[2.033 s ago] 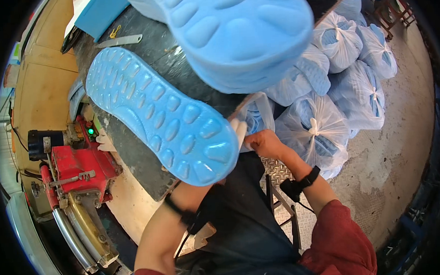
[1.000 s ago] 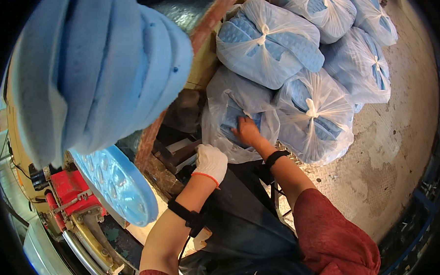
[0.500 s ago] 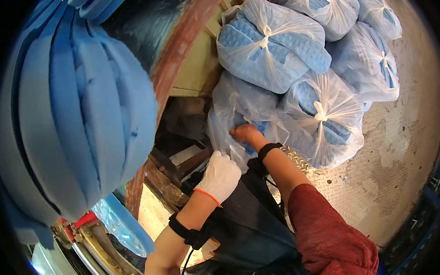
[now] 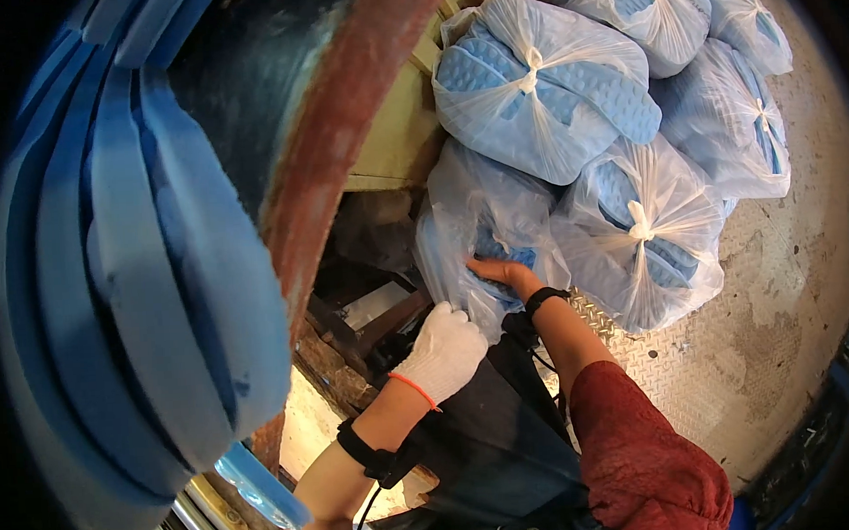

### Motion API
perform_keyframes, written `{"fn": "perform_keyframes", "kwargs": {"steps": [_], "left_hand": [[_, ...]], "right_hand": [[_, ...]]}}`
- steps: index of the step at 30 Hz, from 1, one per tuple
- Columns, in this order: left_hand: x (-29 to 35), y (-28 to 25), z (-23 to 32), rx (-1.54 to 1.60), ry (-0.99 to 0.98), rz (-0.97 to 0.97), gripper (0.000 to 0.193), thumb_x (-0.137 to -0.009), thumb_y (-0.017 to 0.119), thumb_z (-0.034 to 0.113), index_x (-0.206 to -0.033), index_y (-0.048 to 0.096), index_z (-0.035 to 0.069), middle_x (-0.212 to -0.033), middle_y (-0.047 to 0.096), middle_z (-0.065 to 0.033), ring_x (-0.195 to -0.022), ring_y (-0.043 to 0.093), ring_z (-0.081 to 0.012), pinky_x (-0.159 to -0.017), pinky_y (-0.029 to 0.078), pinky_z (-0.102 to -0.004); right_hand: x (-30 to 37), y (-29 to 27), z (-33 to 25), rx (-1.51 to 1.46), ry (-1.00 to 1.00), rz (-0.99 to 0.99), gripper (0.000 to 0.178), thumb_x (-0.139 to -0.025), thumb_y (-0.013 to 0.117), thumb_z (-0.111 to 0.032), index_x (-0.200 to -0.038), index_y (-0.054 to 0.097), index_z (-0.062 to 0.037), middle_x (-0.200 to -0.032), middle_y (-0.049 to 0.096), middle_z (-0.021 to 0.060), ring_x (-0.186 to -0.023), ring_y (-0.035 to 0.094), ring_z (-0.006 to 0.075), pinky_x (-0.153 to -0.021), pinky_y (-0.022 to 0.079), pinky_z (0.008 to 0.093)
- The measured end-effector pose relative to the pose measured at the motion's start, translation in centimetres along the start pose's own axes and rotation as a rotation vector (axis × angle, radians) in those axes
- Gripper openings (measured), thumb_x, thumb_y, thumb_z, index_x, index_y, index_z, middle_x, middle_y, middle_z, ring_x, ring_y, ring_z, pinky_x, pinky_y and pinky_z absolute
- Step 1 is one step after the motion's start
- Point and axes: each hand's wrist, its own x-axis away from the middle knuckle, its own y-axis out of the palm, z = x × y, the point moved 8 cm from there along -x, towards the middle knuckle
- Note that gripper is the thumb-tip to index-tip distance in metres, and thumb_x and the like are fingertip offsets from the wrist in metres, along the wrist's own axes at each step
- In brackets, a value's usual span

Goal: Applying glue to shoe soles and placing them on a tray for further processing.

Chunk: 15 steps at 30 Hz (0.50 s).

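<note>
Both hands are working at an open clear plastic bag (image 4: 455, 264) of blue pieces (image 4: 523, 258).
The right hand (image 4: 502, 270) is reaching into the bag's mouth from five o'clock, its fingers mostly straight and lying against the pieces; the gloved left hand (image 4: 447, 344) is curling knuckles-up at the bag's seven o'clock edge, its fingertips hidden, so its hold cannot be told. A tied bag (image 4: 593, 106) is sitting at one o'clock, a blue foam stack (image 4: 136, 278) standing at nine. Compared with half a second ago, the right fingers are curling less, and the glossy blue sole (image 4: 262, 485) is showing less.
</note>
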Motion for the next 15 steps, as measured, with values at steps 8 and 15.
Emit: {"fn": "perform_keyframes", "kwargs": {"steps": [8,15], "left_hand": [[-0.3,0.0,-0.2,0.009,-0.021,-0.005,0.01,-0.074,0.06,0.018,-0.07,0.067,0.013,-0.072,0.065,-0.0027,-0.079,0.061,-0.0195,-0.076,0.043,-0.0343],[-0.3,-0.5,-1.0,-0.028,-0.036,-0.016,0.01,-0.074,0.061,0.018,-0.069,0.068,0.014,-0.069,0.065,-0.0024,-0.077,0.061,-0.0195,-0.074,0.043,-0.0335]], "right_hand": [[-2.2,-1.5,1.5,0.267,-0.151,0.225,0.098,-0.082,0.034,-0.075,-0.15,0.019,-0.0067,-0.151,0.028,0.0206,-0.139,0.028,0.0346,-0.114,0.023,0.0399],[-0.1,-1.0,1.2,-0.101,0.1,-0.031,0.101,-0.08,0.037,-0.079,-0.151,0.017,-0.0095,-0.154,0.024,0.0153,-0.14,0.027,0.0308,-0.115,0.018,0.0372]]}}
